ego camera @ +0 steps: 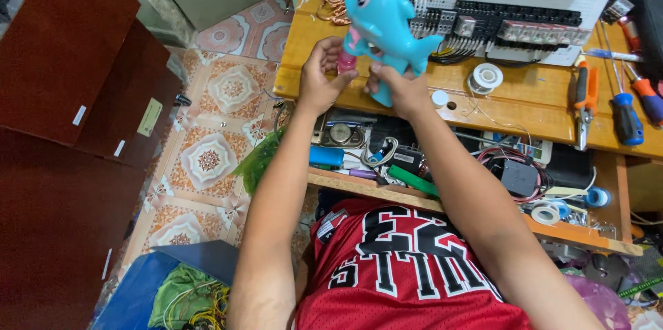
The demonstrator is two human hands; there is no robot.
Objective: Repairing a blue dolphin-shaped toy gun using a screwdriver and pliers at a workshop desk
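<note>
Both hands hold one blue toy shark above the near left part of the wooden workbench. The left hand pinches its pink underside; the right hand grips its tail. To the right lie one solder spool, one pair of orange-handled pliers and two screwdrivers.

Bright, even light fills the scene; shadows are soft under the worktop. Colours are vivid, focus sharp, with wide-angle bending at the edges.
</note>
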